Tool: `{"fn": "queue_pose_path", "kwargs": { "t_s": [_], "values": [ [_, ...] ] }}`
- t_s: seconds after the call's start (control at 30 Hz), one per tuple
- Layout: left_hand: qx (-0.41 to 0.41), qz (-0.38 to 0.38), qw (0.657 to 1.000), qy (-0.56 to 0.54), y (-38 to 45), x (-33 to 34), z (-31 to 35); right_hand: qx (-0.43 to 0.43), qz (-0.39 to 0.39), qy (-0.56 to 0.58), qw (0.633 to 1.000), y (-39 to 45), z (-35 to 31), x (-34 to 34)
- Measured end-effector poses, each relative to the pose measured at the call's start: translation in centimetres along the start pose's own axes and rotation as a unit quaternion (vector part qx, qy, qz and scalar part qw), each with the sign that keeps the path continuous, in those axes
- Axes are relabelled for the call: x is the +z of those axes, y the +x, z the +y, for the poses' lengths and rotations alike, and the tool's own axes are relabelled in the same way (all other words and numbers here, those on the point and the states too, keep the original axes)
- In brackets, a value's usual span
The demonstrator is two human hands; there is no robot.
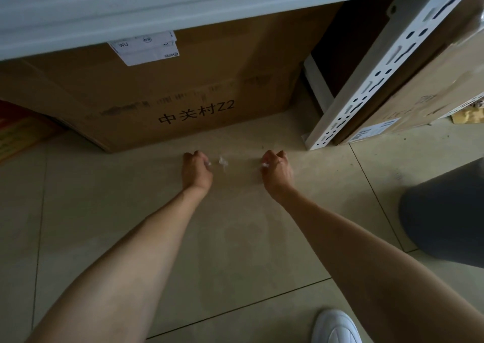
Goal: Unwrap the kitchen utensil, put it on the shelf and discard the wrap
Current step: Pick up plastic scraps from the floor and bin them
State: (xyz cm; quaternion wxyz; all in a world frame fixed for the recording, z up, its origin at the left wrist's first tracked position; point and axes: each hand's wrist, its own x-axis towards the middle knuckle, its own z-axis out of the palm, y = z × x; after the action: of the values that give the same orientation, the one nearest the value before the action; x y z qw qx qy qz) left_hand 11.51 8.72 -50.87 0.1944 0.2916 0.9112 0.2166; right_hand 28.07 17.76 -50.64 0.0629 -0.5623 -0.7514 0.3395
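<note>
Both my arms reach out over the tiled floor. My left hand [197, 168] and my right hand [277, 170] are closed into fists, roughly a hand's width apart. A thin, clear wrap [223, 162] appears stretched between them; only a few whitish glints of it show, in the gap and at each fist. The white metal shelf [131, 15] runs across the top of the view, above the hands. No kitchen utensil is visible.
A large cardboard box [183, 94] with printed characters stands under the shelf, just beyond my hands. A perforated white shelf upright [379, 80] and a second box [419, 94] are at the right. A dark grey bin [445, 211] stands right of my right arm. A white shoe [335, 327] is below.
</note>
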Motion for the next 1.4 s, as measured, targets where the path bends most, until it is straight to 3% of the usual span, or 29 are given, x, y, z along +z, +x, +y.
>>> {"fn": "queue_pose_path", "kwargs": {
  "t_s": [0.2,0.5,0.57,0.67,0.73,0.87,1.0,1.1,1.2,1.27,1.4],
  "values": [
    [0.162,-0.030,0.986,0.007,-1.4,2.2,2.0,0.025,-0.006,0.006,1.000,0.6,-0.8,0.3],
    [0.208,-0.042,0.977,-0.010,-4.0,2.9,1.6,0.084,-0.024,0.131,0.988,-1.3,-0.8,1.6],
    [0.190,0.005,0.981,-0.031,-3.7,2.1,0.6,0.099,-0.012,0.169,0.981,-1.8,-0.6,1.8],
    [0.099,0.101,0.989,-0.045,-1.8,0.4,-0.6,0.115,0.000,0.197,0.974,-2.1,-0.6,1.9],
    [0.046,0.126,0.989,-0.057,-0.5,-0.4,-1.0,0.126,-0.004,0.205,0.971,-2.2,-0.9,1.9],
    [0.015,0.061,0.998,-0.023,1.5,-0.7,-1.5,0.125,-0.030,0.192,0.973,-2.3,-1.4,2.3],
    [0.046,0.017,0.997,0.056,2.0,-0.6,-1.3,0.130,-0.040,0.202,0.970,-2.3,-1.7,2.5],
    [0.087,0.003,0.995,0.047,0.2,-0.1,-0.4,0.149,-0.030,0.225,0.963,-2.5,-1.6,2.5],
    [0.146,-0.046,0.987,-0.050,-3.4,1.4,0.4,0.169,-0.019,0.242,0.955,-3.2,-1.8,2.8],
    [0.139,-0.087,0.978,-0.127,-6.1,2.5,0.9,0.170,-0.023,0.232,0.958,-4.1,-1.9,2.9],
    [-0.004,-0.099,0.953,-0.287,-10.4,3.7,1.2,0.195,-0.025,0.269,0.943,-7.2,-1.3,2.8]
  ]
}}
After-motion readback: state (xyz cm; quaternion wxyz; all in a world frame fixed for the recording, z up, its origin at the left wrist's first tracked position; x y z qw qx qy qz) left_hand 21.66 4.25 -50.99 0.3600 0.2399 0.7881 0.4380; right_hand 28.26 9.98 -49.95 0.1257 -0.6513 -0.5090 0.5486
